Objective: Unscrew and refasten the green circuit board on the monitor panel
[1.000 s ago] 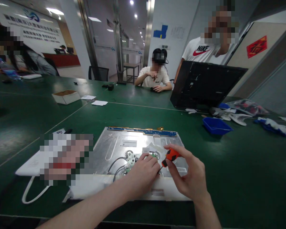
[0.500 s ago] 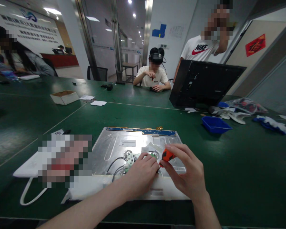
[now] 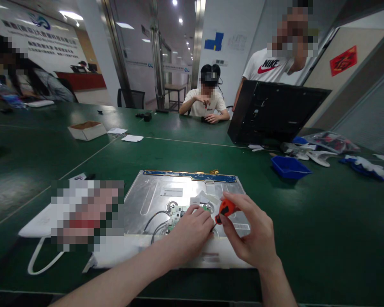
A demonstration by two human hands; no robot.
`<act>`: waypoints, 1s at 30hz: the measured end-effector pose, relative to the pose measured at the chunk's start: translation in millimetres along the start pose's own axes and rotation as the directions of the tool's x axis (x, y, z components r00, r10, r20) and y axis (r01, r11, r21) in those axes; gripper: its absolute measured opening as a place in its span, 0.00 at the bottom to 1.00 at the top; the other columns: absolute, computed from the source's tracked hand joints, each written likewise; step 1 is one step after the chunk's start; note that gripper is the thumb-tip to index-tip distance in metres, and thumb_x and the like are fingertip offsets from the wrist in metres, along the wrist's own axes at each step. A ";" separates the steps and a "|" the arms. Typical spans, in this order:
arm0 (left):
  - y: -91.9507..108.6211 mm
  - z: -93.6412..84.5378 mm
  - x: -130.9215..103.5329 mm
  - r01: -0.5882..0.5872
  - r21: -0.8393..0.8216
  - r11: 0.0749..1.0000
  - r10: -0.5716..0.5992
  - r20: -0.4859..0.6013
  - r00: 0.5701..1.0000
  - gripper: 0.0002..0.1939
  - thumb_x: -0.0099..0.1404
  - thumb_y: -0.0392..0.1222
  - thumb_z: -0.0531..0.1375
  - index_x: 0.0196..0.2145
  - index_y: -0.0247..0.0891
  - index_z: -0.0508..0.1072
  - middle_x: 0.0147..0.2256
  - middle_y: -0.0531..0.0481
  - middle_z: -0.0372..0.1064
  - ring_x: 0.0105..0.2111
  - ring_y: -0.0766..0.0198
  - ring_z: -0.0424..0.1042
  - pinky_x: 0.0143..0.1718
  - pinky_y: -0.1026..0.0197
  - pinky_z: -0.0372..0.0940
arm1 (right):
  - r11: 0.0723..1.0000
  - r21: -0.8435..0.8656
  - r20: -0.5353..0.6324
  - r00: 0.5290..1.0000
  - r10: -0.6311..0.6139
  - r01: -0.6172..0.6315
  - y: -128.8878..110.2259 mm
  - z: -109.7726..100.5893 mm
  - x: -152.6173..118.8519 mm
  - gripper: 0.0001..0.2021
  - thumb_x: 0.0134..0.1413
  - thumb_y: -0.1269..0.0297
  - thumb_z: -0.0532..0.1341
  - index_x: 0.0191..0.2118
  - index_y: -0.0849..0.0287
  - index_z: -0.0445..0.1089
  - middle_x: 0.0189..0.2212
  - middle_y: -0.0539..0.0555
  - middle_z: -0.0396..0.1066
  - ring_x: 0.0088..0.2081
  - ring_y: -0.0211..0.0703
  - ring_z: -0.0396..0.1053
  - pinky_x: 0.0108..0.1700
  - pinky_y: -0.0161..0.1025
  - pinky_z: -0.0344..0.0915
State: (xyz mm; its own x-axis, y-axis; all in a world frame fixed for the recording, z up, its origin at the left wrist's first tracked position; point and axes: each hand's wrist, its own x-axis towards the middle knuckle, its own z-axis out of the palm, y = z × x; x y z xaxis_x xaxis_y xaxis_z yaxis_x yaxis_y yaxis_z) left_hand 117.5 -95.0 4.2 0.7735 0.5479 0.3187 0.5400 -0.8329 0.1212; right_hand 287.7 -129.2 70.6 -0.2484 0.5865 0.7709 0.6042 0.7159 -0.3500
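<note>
A silver metal panel [image 3: 153, 187] lies flat on the green table, with a blue circuit strip [image 3: 192, 176] along its far edge. Near its middle sits a small green circuit board [image 3: 176, 212] with dark cables. My right hand [image 3: 254, 228] pinches the orange and black handle of a screwdriver [image 3: 226, 207] between thumb and fingers. The tool tilts down and left toward my left hand [image 3: 195, 232], which lies over the board's right part. Its fingers are bent together near the screwdriver's shaft; what they hold, if anything, is hidden, as is the tip.
A blue tray [image 3: 289, 167] and a black monitor housing [image 3: 275, 113] stand at the right. To the left are a white bag [image 3: 40, 219], partly blurred, and an open cardboard box [image 3: 87, 130]. Several people are around the table, one seated opposite.
The orange handle has turned in my right hand, whose fingers have shifted slightly. My left hand stays in place.
</note>
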 end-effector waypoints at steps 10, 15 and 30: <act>-0.5 -3.4 -0.4 -0.001 -0.019 1.000 0.001 0.011 1.000 0.05 0.71 0.37 0.55 0.42 0.36 0.69 0.41 0.45 0.72 0.45 0.54 0.70 0.53 0.48 0.58 | 1.000 -0.005 -0.002 1.000 0.016 -0.016 0.9 1.2 -0.3 0.23 0.57 0.72 0.60 0.58 0.54 0.62 0.42 0.56 0.72 0.39 0.45 0.73 0.36 0.41 0.74; -0.8 -2.2 -0.6 -0.001 -0.009 1.000 0.001 0.012 1.000 0.05 0.70 0.38 0.57 0.42 0.36 0.69 0.42 0.46 0.72 0.45 0.55 0.70 0.55 0.48 0.56 | 1.000 0.007 0.006 1.000 0.030 -0.030 0.2 1.5 -1.5 0.25 0.57 0.74 0.58 0.60 0.55 0.59 0.46 0.57 0.74 0.42 0.45 0.74 0.39 0.41 0.74; -0.7 -7.6 -2.6 0.008 -0.050 0.999 -0.005 0.056 0.998 0.06 0.67 0.36 0.57 0.43 0.37 0.67 0.42 0.45 0.70 0.46 0.54 0.69 0.55 0.49 0.56 | 0.998 0.027 0.025 0.998 0.063 -0.063 3.2 0.2 -4.0 0.28 0.56 0.76 0.58 0.61 0.54 0.58 0.48 0.57 0.74 0.42 0.45 0.75 0.41 0.42 0.74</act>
State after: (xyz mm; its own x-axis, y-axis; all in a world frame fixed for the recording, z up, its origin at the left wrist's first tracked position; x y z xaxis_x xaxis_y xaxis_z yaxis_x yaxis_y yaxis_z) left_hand 112.6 -96.4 10.4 0.7880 0.5559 0.2646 0.5292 -0.8312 0.1703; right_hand 290.5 -129.2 66.3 -0.2287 0.6394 0.7341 0.5980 0.6873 -0.4123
